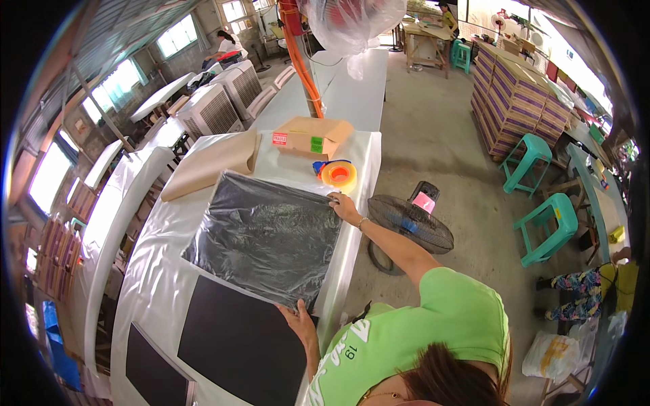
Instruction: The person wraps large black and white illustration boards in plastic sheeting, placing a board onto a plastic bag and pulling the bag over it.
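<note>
Film-wrapped black panel (267, 233) on bench (156, 271). Right hand (345, 206): fingers curled nearly closed on panel's far right corner. Left hand (300, 323): half open, thumb over panel's near right edge. Tape roll (349, 177), carton (308, 128) beyond panel; black sheet (237, 342) just nearside of panel.

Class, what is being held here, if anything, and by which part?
The film-covered dark panel: the right hand holds its far right corner, the left hand its near right corner.
</note>
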`<state>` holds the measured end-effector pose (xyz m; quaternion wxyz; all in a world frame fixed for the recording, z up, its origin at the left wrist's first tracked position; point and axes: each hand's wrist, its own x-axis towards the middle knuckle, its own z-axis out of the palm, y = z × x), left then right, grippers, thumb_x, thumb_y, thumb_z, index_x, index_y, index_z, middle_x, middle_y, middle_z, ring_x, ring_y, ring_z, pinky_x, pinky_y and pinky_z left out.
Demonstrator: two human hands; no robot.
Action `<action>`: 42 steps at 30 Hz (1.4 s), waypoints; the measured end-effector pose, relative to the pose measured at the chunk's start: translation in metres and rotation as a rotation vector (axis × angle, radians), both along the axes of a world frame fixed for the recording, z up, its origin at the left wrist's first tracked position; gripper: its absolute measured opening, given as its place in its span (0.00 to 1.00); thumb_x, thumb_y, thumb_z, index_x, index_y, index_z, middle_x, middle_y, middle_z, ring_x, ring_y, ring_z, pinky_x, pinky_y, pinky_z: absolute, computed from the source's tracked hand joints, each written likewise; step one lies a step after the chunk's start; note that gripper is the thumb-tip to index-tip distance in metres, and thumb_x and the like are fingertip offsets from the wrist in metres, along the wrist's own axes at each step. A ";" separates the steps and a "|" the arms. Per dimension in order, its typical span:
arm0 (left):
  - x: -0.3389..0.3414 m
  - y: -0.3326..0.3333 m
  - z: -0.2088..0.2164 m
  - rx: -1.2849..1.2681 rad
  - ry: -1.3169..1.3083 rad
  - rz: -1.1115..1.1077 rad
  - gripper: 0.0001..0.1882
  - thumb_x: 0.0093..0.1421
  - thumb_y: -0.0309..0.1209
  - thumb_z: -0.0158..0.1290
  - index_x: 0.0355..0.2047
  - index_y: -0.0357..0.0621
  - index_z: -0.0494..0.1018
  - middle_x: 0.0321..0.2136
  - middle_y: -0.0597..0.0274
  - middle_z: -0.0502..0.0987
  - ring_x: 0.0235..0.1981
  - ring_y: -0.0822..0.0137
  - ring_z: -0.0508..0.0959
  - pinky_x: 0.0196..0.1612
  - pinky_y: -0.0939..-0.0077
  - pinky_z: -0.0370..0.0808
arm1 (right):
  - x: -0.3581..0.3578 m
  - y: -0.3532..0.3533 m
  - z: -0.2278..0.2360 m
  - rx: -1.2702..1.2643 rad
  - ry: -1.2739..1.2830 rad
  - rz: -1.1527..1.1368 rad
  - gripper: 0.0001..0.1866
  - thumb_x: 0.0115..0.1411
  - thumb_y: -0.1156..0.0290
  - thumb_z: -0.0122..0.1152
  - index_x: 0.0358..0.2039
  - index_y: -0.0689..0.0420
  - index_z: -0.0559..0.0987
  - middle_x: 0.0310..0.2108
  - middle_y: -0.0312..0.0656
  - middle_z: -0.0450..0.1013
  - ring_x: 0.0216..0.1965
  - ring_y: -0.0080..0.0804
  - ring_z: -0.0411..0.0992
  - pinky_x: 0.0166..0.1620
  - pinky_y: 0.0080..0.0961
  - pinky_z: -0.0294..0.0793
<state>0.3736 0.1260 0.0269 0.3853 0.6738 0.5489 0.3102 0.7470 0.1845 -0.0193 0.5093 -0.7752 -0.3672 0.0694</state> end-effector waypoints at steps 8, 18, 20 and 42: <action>0.026 0.013 -0.010 -0.209 -0.136 -0.037 0.38 0.59 0.38 0.52 0.60 0.28 0.49 0.16 0.57 0.69 0.17 0.68 0.70 0.22 0.70 0.67 | 0.053 0.021 -0.031 -0.079 -0.102 0.033 0.16 0.50 0.64 0.60 0.38 0.57 0.76 0.26 0.47 0.75 0.30 0.40 0.75 0.36 0.33 0.74; 0.034 0.015 -0.026 -0.171 0.014 -0.097 0.42 0.59 0.40 0.49 0.62 0.28 0.41 0.27 0.30 0.74 0.35 0.38 0.76 0.39 0.55 0.71 | 0.073 0.030 -0.037 -0.028 -0.386 -0.018 0.16 0.51 0.67 0.60 0.39 0.60 0.79 0.31 0.52 0.75 0.34 0.49 0.73 0.41 0.38 0.70; 0.033 0.016 -0.019 -0.226 0.038 -0.090 0.42 0.59 0.40 0.49 0.62 0.28 0.41 0.28 0.30 0.74 0.36 0.36 0.75 0.40 0.54 0.71 | 0.071 0.033 -0.039 -0.069 -0.442 -0.036 0.16 0.52 0.66 0.60 0.40 0.59 0.79 0.34 0.51 0.75 0.38 0.49 0.72 0.45 0.38 0.68; 0.040 0.041 -0.033 -0.155 0.524 -0.113 0.45 0.61 0.48 0.43 0.61 0.23 0.36 0.31 0.35 0.76 0.36 0.42 0.77 0.40 0.54 0.73 | 0.001 0.042 -0.026 -0.350 -0.746 -0.377 0.14 0.54 0.68 0.51 0.41 0.49 0.76 0.48 0.42 0.64 0.48 0.40 0.60 0.51 0.43 0.53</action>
